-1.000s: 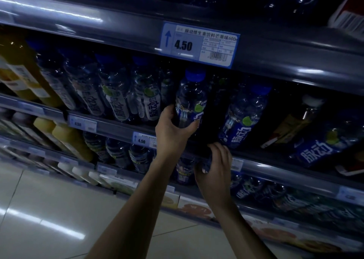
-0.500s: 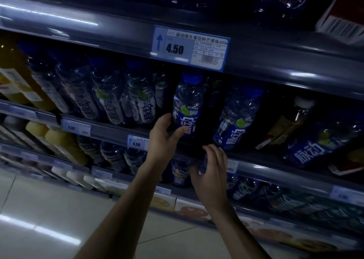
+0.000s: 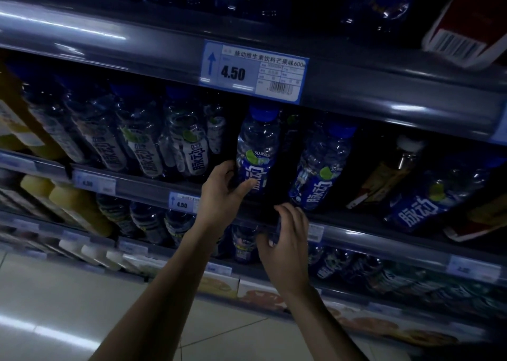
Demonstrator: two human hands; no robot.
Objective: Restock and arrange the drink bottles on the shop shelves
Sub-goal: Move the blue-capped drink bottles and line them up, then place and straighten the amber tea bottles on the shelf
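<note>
A clear drink bottle [image 3: 258, 146] with a blue cap and blue label stands upright at the front of the middle shelf [image 3: 384, 240], under a 4.50 price tag [image 3: 252, 72]. My left hand [image 3: 222, 193] grips its lower part, thumb across the label. A matching blue-labelled bottle [image 3: 321, 168] stands just to its right, untouched. My right hand [image 3: 288, 240] curls at the shelf's front rail below that gap. Its fingers hide whether it holds anything.
White-labelled bottles [image 3: 192, 152] fill the shelf to the left. On the right a blue bottle [image 3: 439, 201] and a brown-labelled bottle [image 3: 384, 179] lean over. Yellow juice bottles [image 3: 74, 204] and more drinks sit on lower shelves. A red carton [image 3: 472, 23] overhangs the top shelf.
My left hand has turned the bottle, so its blue label now faces forward, and has slid lower on it. My right hand has stayed at the shelf rail.
</note>
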